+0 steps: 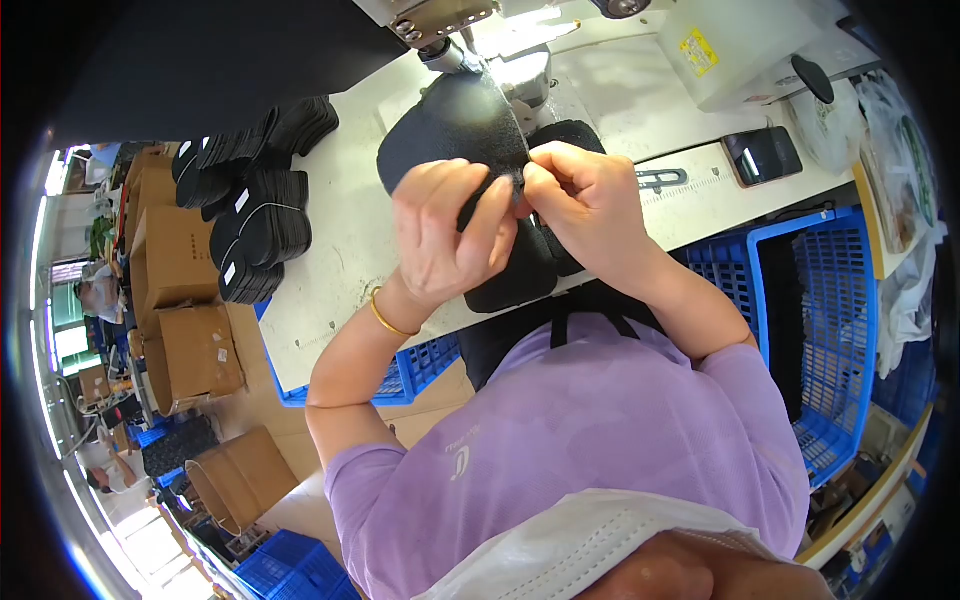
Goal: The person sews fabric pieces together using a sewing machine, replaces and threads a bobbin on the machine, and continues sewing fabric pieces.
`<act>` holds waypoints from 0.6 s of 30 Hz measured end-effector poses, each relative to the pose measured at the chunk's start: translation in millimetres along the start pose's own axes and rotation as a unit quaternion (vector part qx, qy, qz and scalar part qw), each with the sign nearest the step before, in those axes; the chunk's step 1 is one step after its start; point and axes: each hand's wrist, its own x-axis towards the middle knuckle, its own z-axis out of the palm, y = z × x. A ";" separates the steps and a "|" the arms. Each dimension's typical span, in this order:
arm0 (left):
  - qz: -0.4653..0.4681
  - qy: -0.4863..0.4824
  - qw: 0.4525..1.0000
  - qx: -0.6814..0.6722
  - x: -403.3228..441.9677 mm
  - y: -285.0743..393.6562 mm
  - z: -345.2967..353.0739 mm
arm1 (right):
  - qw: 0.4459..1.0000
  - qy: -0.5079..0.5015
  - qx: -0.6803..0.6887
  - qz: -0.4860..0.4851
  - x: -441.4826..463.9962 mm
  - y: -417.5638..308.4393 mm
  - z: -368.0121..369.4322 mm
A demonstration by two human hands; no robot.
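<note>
A black, fuzzy-looking fabric piece [440, 130] with rounded edges lies under the lit head of a sewing machine [445, 52]. My left hand [450, 225] has its fingers curled and pinched at the near edge of this piece. Close beside it, my right hand [590, 205] pinches the same edge, thumb against forefinger. Exactly what sits between the fingertips is partly hidden. More black fabric pieces [515, 275] hang below my hands over the table's front edge, and another [572, 135] lies behind my right hand.
Bundled stacks of black pieces [262, 215] stand on the left of the white table [335, 300]. To the right are a phone [762, 157], a slotted metal plate [662, 179] and a plastic bag [830, 125]. Blue crates [862, 330] stand below; cardboard boxes [195, 350] are on the floor.
</note>
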 end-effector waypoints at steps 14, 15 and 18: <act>0.001 0.019 1.000 0.019 8.9 -28.4 14.4 | 0.985 -0.015 0.161 0.061 31.2 -3.6 4.2; 0.000 0.022 1.000 0.010 9.2 -31.7 15.5 | 0.985 -0.013 0.165 0.059 33.7 -3.0 5.1; 0.012 0.032 0.999 -0.004 10.8 -40.4 18.7 | 0.982 -0.012 0.182 0.054 39.5 -0.6 8.1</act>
